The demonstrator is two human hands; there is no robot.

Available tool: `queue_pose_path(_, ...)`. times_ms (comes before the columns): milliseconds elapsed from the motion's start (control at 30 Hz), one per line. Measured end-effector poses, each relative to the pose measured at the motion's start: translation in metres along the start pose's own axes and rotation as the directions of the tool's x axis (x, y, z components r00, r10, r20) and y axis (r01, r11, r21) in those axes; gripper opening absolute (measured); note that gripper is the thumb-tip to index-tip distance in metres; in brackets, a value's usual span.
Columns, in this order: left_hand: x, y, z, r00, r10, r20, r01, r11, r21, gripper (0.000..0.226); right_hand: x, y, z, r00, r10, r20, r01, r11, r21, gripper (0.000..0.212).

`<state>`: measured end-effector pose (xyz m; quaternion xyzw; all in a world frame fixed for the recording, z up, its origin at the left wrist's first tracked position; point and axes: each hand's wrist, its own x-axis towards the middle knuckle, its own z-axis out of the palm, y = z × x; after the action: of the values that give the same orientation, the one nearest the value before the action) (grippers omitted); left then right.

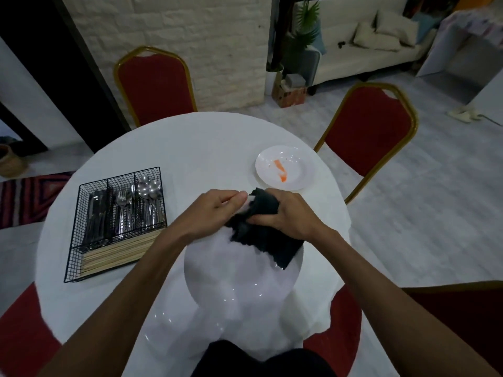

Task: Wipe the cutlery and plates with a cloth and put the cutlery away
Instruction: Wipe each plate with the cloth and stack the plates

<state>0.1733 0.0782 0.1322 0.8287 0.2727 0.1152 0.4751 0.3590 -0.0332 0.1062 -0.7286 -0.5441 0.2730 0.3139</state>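
The big white plate (236,276) sits tilted up over the desk's (204,148) near edge, left hand (220,205) pinching its far rim to steady it while the right hand (285,216) clutches the dark cloth (261,238) against it to scrub, smeared small plate (294,161) probably next.

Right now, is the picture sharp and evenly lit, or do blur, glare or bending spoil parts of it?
Head view: dim, bluish light; the wide lens bends the table edge and chairs; the big plate under the cloth looks soft, with small glints; the small plate with the orange smear is fairly sharp.
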Motion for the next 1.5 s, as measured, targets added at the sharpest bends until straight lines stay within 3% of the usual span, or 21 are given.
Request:
queue_pose_path(100,-0.004,-0.002,-0.011,0.955,-0.102,-0.278,0.036,0.972,-0.231,0.049,-0.02,0.021,0.011,0.941,0.242,-0.238,-0.181,0.951,0.251,0.036)
queue_pose_path(167,-0.001,-0.001,0.0,0.82,-0.173,-0.546,0.036,0.967,-0.252,0.049,-0.033,0.03,0.044,0.823,0.472,-0.316,-0.276,0.819,0.504,0.033)
queue_pose_path(233,0.002,0.003,0.031,0.691,-0.276,-0.668,0.059,0.943,-0.329,0.046,-0.04,0.029,0.078,0.702,0.684,-0.199,-0.297,0.535,0.791,0.036)
queue_pose_path(300,-0.003,-0.002,0.057,0.635,-0.394,-0.664,0.071,0.886,-0.458,0.044,-0.041,0.032,0.092,0.65,0.749,-0.125,-0.282,0.391,0.876,0.035)
queue_pose_path(367,-0.01,-0.021,0.053,0.679,-0.492,-0.545,0.115,0.804,-0.583,0.037,-0.04,0.037,0.076,0.675,0.72,-0.161,-0.315,0.479,0.819,0.027)
queue_pose_path(467,-0.015,-0.047,0.019,0.859,-0.497,-0.121,0.245,0.609,-0.754,0.036,-0.038,0.048,0.025,0.832,0.52,-0.194,-0.334,0.748,0.573,0.022)
queue_pose_path(533,-0.009,-0.043,0.002,0.886,-0.455,0.091,0.384,0.609,-0.694,0.043,-0.027,0.043,-0.011,0.94,0.34,-0.016,-0.319,0.897,0.306,0.031)
queue_pose_path(600,0.001,-0.026,-0.001,0.869,-0.441,0.224,0.488,0.689,-0.536,0.049,-0.008,0.026,-0.031,0.961,0.231,0.152,-0.243,0.968,0.062,0.036)
queue_pose_path(700,0.006,-0.01,0.007,0.884,-0.447,0.135,0.463,0.8,-0.382,0.05,0.006,0.008,-0.037,0.972,0.173,0.157,-0.167,0.985,-0.051,0.038)
queue_pose_path(800,-0.001,-0.005,0.014,0.915,-0.399,-0.068,0.336,0.842,-0.421,0.041,-0.004,0.018,-0.022,0.976,0.211,-0.05,-0.209,0.977,0.03,0.046)
queue_pose_path(867,-0.003,0.002,0.014,0.893,-0.401,-0.204,0.261,0.831,-0.49,0.027,-0.018,0.031,0.003,0.896,0.336,-0.291,-0.3,0.94,0.162,0.051)
queue_pose_path(933,0.0,0.003,0.02,0.821,-0.469,-0.324,0.22,0.785,-0.579,0.029,-0.031,0.034,0.038,0.726,0.534,-0.432,-0.352,0.829,0.434,0.05)
queue_pose_path(1000,0.001,0.006,0.037,0.736,-0.538,-0.412,0.149,0.721,-0.676,0.035,-0.037,0.025,0.071,0.572,0.735,-0.364,-0.299,0.6,0.741,0.049)
queue_pose_path(1067,-0.005,0.007,0.056,0.636,-0.608,-0.475,0.066,0.657,-0.751,0.036,-0.036,0.014,0.092,0.507,0.824,-0.254,-0.251,0.423,0.871,0.047)
queue_pose_path(1100,-0.01,0.005,0.063,0.625,-0.63,-0.461,0.028,0.609,-0.793,0.047,-0.035,0.011,0.095,0.508,0.829,-0.233,-0.251,0.401,0.881,0.045)
queue_pose_path(1167,-0.019,-0.005,0.062,0.696,-0.624,-0.355,0.018,0.509,-0.861,0.062,-0.035,0.016,0.088,0.542,0.805,-0.239,-0.291,0.447,0.846,0.039)
queue_pose_path(1233,-0.02,-0.021,0.044,0.774,-0.596,-0.213,0.114,0.462,-0.879,0.049,-0.035,0.027,0.064,0.634,0.725,-0.27,-0.34,0.575,0.744,0.036)
queue_pose_path(1300,-0.019,-0.028,0.02,0.826,-0.556,-0.089,0.236,0.485,-0.842,0.041,-0.035,0.035,0.034,0.789,0.57,-0.231,-0.355,0.729,0.585,0.034)
queue_pose_path(1367,-0.016,-0.026,0.001,0.863,-0.504,0.022,0.333,0.536,-0.776,0.039,-0.03,0.029,0.004,0.924,0.373,-0.081,-0.321,0.874,0.365,0.036)
queue_pose_path(1433,-0.014,-0.02,-0.006,0.852,-0.5,0.154,0.471,0.603,-0.644,0.045,-0.023,0.014,-0.016,0.963,0.258,0.076,-0.267,0.95,0.162,0.037)
queue_pose_path(1500,-0.014,-0.014,-0.004,0.829,-0.524,0.195,0.544,0.676,-0.497,0.058,-0.018,0.005,-0.024,0.972,0.206,0.115,-0.216,0.973,0.081,0.038)
